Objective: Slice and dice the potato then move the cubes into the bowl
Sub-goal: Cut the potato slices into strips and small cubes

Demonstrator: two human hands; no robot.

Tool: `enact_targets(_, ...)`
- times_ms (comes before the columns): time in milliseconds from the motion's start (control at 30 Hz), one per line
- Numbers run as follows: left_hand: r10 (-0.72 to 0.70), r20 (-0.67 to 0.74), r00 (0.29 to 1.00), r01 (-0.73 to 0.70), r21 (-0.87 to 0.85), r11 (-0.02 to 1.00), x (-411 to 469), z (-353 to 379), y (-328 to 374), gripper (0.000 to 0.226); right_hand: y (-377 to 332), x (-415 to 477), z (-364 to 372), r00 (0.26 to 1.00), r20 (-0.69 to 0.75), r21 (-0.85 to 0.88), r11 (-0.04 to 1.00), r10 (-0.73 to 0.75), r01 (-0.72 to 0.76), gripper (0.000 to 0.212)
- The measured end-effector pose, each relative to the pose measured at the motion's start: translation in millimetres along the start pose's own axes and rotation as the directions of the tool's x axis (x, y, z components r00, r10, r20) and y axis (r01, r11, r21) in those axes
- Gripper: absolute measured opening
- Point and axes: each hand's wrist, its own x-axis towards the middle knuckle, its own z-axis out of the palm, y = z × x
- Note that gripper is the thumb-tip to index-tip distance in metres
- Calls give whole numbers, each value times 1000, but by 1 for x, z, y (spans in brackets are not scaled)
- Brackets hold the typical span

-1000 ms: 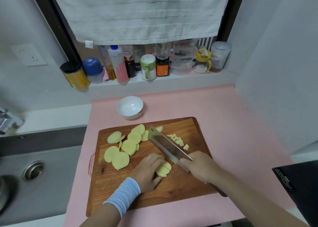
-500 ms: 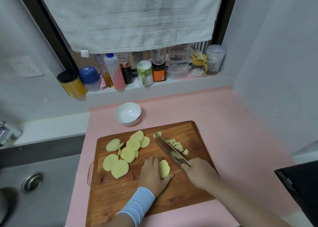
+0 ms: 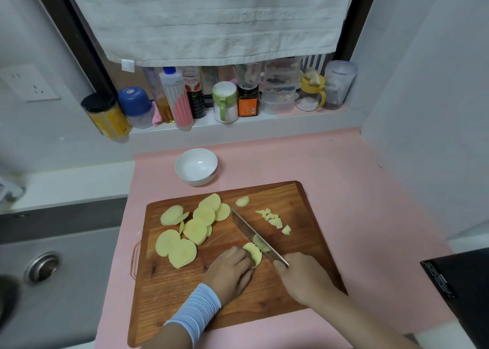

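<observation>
A wooden cutting board (image 3: 264, 306) lies on a pink mat. Several round potato slices (image 3: 194, 227) lie on its left half, one small slice (image 3: 242, 201) sits near the far edge, and a small heap of potato cubes (image 3: 274, 219) lies right of the blade. My left hand (image 3: 229, 276) presses on a potato slice (image 3: 253, 253) near the board's middle. My right hand (image 3: 304, 277) grips a cleaver (image 3: 254, 236) whose blade edge rests down on that slice. An empty white bowl (image 3: 196, 166) stands just beyond the board.
A steel sink (image 3: 45, 269) lies to the left. Several bottles and jars (image 3: 225, 101) line the ledge under a hanging white towel (image 3: 211, 18). A black object (image 3: 460, 288) sits at the right edge. A wall closes the right side.
The cleaver has come down from a raised tilt onto the slice under my left hand. My left hand shifted its fingers on the slice. The camera view moved slightly.
</observation>
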Motion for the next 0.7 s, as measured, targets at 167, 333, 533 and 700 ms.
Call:
enact_targets(167, -51, -22, 998, 50, -32, 998, 5, 3, 3, 7, -1, -5, 3, 1000, -26, 8, 1000, 4, -4, 32)
enact_targets(333, -68, -52, 996, 63, -87, 994, 4, 4, 2, 4, -6, -8, 1, 997, -78, -32, 999, -2, -1, 37)
enact_targets(533, -85, -58, 995, 78, -113, 991, 6, 3, 1, 6, -19, -20, 3, 991, -131, -55, 998, -37, 30, 37)
enact_targets(700, -85, -62, 994, 78, -121, 990, 7, 2, 2, 6, -19, -26, 4, 991, -127, -89, 996, -30, 18, 38)
